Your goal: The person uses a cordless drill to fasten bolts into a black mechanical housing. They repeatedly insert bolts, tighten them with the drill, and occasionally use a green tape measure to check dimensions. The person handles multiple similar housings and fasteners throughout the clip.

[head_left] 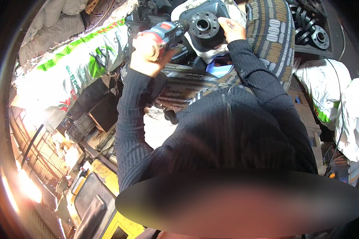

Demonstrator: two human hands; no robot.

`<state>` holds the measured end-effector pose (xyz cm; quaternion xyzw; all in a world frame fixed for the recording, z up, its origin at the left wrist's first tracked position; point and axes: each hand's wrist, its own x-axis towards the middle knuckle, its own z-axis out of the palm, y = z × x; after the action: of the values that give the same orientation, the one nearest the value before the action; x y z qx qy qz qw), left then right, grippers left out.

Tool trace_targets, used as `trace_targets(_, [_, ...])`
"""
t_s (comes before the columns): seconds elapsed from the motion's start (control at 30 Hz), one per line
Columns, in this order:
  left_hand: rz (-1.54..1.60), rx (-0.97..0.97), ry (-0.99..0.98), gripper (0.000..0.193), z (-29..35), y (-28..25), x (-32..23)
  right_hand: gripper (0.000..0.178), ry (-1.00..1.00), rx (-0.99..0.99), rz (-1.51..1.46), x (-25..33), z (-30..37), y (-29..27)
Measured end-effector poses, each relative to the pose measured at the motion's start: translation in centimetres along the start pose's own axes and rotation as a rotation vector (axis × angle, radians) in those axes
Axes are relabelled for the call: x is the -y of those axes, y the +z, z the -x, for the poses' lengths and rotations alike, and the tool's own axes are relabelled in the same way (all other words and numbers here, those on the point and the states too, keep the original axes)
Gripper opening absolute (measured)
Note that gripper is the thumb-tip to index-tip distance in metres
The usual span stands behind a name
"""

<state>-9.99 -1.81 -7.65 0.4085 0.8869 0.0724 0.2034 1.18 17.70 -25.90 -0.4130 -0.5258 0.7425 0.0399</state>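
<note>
My left hand (147, 57) is wrapped round a blue and red cordless drill (165, 32). The drill's dark nose points right, at the near left side of a round flange. This black flanged part (202, 38) has a raised disc with a centre hole and several smaller holes, on a wider squarish plate. On its right edge my right hand (233, 30) has its fingers closed, thumb and fingertips at the rim. Whether the drill's tip touches the disc, I cannot tell. The part rests over my lap on a whitish cloth or bag (238, 14).
My patterned trouser leg (270, 36) is to the right. Beyond it a dark crate (321, 49) holds more black flanged parts. White sacks lie at left (77, 67) and right (327, 85). Black boxes (103, 105) and a yellow machine (107, 175) stand at lower left.
</note>
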Motion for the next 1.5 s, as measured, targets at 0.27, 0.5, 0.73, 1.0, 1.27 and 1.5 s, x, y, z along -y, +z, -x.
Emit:
trace_targets(0.27, [0.32,-0.125,0.045,0.035,5.8,-0.9,-5.7,0.03,0.405,0.646,-0.842,1.4,2.5,-2.4])
trace_targets(0.5, [0.329,-0.066,0.046,0.039,6.3,0.5,-6.3,0.044,0.336,0.711,-0.887,0.8,3.0,-2.5])
trace_targets(0.73, [0.398,-0.11,0.014,0.04,6.7,0.4,-6.8,0.04,0.36,0.683,-0.866,1.0,3.2,-2.2])
trace_targets(1.0, [0.419,-0.044,-0.048,0.042,6.4,0.6,-7.2,0.029,0.431,0.474,-0.846,1.8,3.3,-1.5])
trace_targets(1.27, [0.428,0.084,-0.105,0.052,5.8,1.6,-7.2,0.022,0.437,0.462,-0.822,1.6,3.3,-1.5])
trace_targets(1.5, [0.271,-0.038,-0.027,0.051,5.6,2.0,-6.7,0.02,0.489,0.436,-0.928,1.0,2.9,-0.9])
